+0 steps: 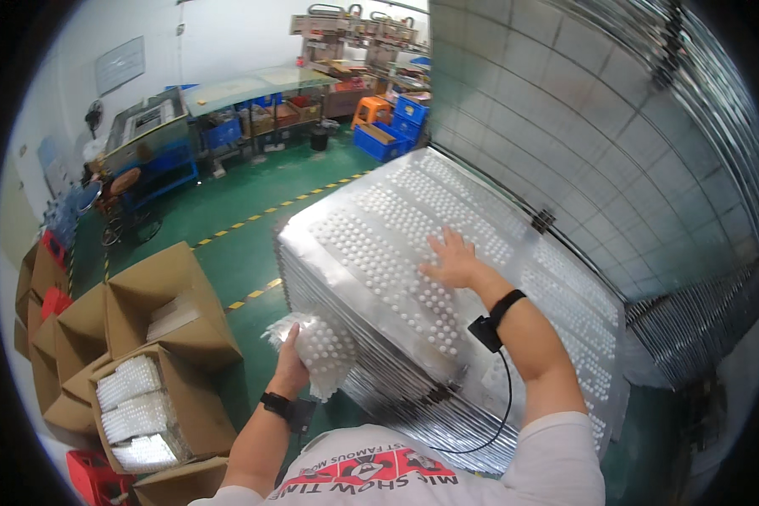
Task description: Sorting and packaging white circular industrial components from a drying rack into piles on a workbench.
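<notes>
My left hand (289,368) is closed round the edge of a small stack of translucent sheets with round white dots (327,347), held beside the near left corner of a tall stack of metal racks (388,401). Over the top of that stack lie rows of similar clear dotted sheets (367,240). My right hand (453,263) reaches across them with its fingers spread, at or just above the sheets; whether it touches them I cannot tell. A black strap with a small box (487,333) and a cable is on my right wrist.
A large wire-mesh rack panel (582,126) stands tilted up along the far right side. Open cardboard boxes (202,405) are on the floor at my left, one holding bundles of dotted sheets (135,405). Blue crates (381,142), an orange stool (373,111) and a glass-topped bench (253,91) stand farther back.
</notes>
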Available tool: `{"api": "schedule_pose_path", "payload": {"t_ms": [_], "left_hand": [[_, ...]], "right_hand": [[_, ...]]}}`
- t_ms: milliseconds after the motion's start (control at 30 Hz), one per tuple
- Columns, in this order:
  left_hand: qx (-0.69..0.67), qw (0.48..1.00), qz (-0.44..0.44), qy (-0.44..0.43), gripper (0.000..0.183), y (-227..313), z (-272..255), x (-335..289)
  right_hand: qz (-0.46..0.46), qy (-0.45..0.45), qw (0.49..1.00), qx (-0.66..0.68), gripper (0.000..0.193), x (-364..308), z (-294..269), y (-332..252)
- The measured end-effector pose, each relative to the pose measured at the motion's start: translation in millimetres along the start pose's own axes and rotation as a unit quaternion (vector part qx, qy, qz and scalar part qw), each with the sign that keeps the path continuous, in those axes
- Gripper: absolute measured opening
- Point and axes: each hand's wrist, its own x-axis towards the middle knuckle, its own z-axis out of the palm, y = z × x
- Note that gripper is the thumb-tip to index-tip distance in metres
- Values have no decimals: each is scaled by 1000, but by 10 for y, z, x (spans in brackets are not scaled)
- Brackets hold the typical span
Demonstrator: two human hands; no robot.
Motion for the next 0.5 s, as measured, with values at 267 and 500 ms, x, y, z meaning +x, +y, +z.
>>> {"api": "schedule_pose_path", "payload": {"t_ms": [267, 500], "left_hand": [[-78, 996, 49, -11, 88, -117, -132, 50], [-27, 996, 79, -15, 94, -131, 193, -90]], "right_hand": [[22, -86, 996, 3, 93, -71, 208, -647], [-18, -101, 994, -48, 90, -735, 189, -1662]]}}
